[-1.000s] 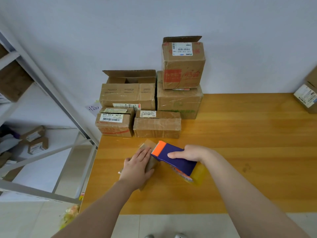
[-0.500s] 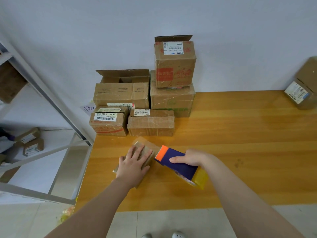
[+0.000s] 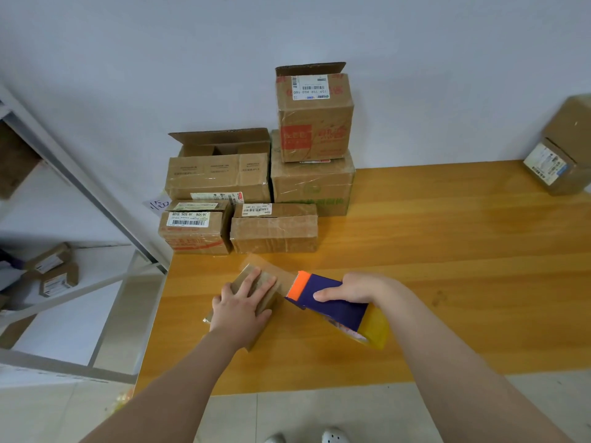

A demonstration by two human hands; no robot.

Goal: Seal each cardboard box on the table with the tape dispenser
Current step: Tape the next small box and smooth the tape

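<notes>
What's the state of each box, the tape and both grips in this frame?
Small box: closed, pressed down.
Dispenser: tilted, held.
Tape: stretched from small box to dispenser, uncut.
Left grip: flat on small box.
Right grip: wrapped round dispenser.
Back left box: flaps open.
Top stacked box: rear flap up.
Front right box: closed, taped.

On the table [image 3: 447, 251], a small box [image 3: 270, 297] lies under the left hand [image 3: 243, 306], with the tape dispenser [image 3: 329, 302], in the right hand [image 3: 351, 287], at its three o'clock. A cluster of boxes [image 3: 220, 177] stands at its twelve o'clock and a lone box [image 3: 563, 155] far off at two o'clock
</notes>
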